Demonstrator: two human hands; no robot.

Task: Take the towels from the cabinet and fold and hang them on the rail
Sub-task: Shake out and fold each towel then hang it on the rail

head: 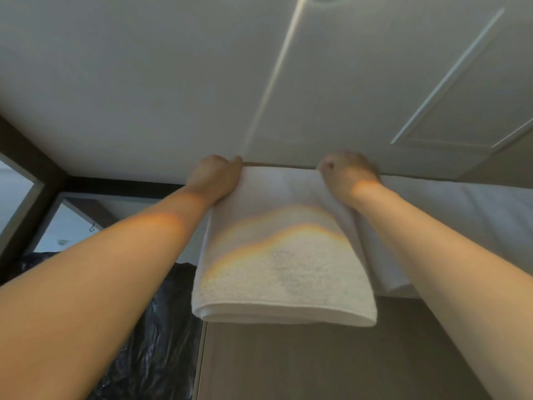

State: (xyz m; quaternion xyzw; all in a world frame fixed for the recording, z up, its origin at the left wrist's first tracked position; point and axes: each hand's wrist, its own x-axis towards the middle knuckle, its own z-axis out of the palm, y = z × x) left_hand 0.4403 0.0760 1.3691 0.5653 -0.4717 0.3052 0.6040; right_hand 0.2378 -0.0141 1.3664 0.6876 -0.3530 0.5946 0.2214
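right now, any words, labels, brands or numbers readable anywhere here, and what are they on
None readable. The folded white towel shows no tag or logo; the left hand and right hand cover parts of its top edge. The second white towel, the panelled door and the black plastic sheeting are unmarked too.

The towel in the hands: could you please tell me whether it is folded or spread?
Folded: the towel shows several stacked layers along its lower edge.
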